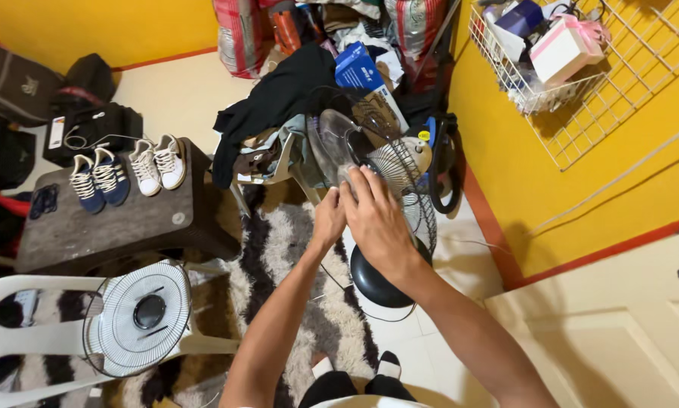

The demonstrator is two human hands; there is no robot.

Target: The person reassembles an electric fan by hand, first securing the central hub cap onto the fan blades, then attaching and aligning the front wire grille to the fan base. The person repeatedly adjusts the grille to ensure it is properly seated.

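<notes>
Hands: both reach forward to the fan (377, 162); the right hand (377, 219) lies spread flat over the clear blades (339, 147), fingers long and loosely parted, while the left hand (328, 219) sits just beside it, curled against the hub area; whether it pinches anything I cannot tell.
Fan: stands straight ahead of the hands on a round black base (377, 283) below the right wrist, with its front open, so the blades are bare to the touch.
Rear guard: thin wire cage (422, 204) behind the blades, partly hidden by the right hand.
Front guard: round white wire grille (137, 316) with a dark centre cap, lying flat on a white plastic chair (22, 344), well to the left of the left forearm.
Rug: shaggy striped pile (279, 242) under both arms.
Table: dark, scuffed low top (105, 219) left of the hands, carrying two pairs of laced shoes (128, 172), blue and white.
Clothes: dark heap (275, 102) beyond the fingertips.
Wall rack: white wire basket (536, 91) up right, holding boxes, against yellow paint.
</notes>
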